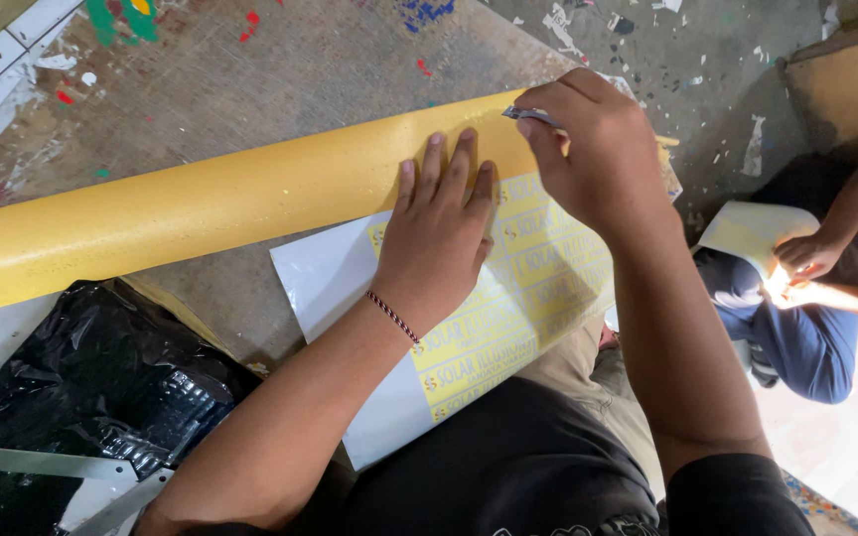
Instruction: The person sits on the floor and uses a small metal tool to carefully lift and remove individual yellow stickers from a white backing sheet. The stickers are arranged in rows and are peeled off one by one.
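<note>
My left hand lies flat, fingers spread a little, on a white sheet of yellow printed stickers that rests over my lap and the table edge. The fingertips touch a long yellow roll lying across the table. My right hand is closed on a small metal blade, its tip at the roll's upper edge just above the sheet. A thin braided band circles my left wrist.
A worn wooden table with paint spots carries the roll. Crumpled black plastic and a white strip lie at lower left. On the right another person sits on the floor, hands on a pale sheet. Paper scraps litter the floor.
</note>
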